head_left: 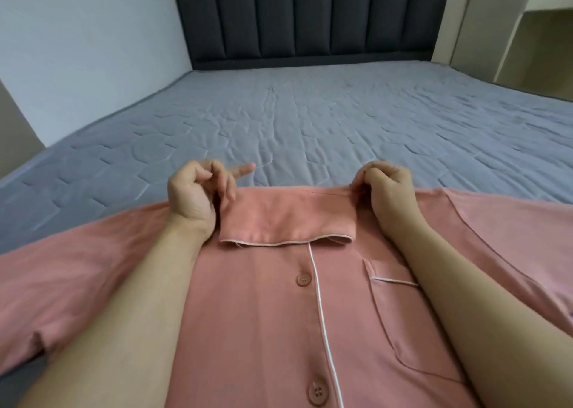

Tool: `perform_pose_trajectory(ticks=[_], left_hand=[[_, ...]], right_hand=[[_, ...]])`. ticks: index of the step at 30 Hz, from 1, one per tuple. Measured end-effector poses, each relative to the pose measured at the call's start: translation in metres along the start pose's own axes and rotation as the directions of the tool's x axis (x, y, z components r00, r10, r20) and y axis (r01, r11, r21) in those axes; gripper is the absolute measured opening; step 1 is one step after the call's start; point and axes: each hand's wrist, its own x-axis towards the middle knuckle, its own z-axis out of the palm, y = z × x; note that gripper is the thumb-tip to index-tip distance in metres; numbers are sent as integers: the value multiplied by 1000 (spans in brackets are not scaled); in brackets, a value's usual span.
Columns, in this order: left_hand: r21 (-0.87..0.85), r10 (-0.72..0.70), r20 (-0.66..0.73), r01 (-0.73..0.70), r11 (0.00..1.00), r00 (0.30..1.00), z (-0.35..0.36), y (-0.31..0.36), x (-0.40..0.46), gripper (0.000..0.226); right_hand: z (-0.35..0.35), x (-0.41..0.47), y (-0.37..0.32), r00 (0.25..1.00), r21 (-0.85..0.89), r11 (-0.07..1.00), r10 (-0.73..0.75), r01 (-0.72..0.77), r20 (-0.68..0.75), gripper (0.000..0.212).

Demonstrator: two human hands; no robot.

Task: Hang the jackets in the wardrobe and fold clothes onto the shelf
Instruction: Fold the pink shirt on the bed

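1. Pink shirt [257,314] lies front-up on the bed [310,122], buttoned, spread flat across the near edge. White piping runs down the placket and along the collar edge.
2. Collar [285,218] sits at the far end of the shirt, folded down toward the camera.
3. Left hand [195,190]: fingers curled at the left end of the collar, pinching the fabric there; index finger sticks out straight over the mattress.
4. Right hand [384,187]: fingers curled tight, pinching the top edge of the collar at its right end.
5. Both forearms lie across the shirt body, one on each side of the button line.
6. Two buttons [304,279] show on the placket; chest pocket [400,317] is partly under the right forearm.
7. Sleeves spread out to left and right on the grey quilted cover.
8. Dark padded headboard [307,17] at the far end, pale wall [86,41] left, light cabinet [511,29] at the top right.
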Motion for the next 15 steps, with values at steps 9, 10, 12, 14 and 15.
perform_pose_trajectory(ticks=[9, 10, 12, 14, 15], left_hand=[[994, 54, 96, -99, 56, 994, 24, 9, 7, 31], [994, -31, 88, -90, -61, 996, 26, -3, 5, 36], [987, -201, 15, -47, -155, 979, 25, -29, -4, 45], [983, -200, -21, -16, -181, 980, 22, -46, -11, 55], [981, -155, -21, -9, -192, 988, 20, -51, -13, 59]], right_hand=[[28, -5, -14, 960, -759, 596, -81, 261, 267, 41], [31, -7, -11, 942, -826, 495, 41, 270, 332, 48], [31, -10, 0, 881, -892, 333, 255, 306, 398, 59], [27, -12, 11, 861, -904, 333, 336, 269, 381, 61], [26, -11, 17, 864, -904, 340, 337, 260, 375, 64]])
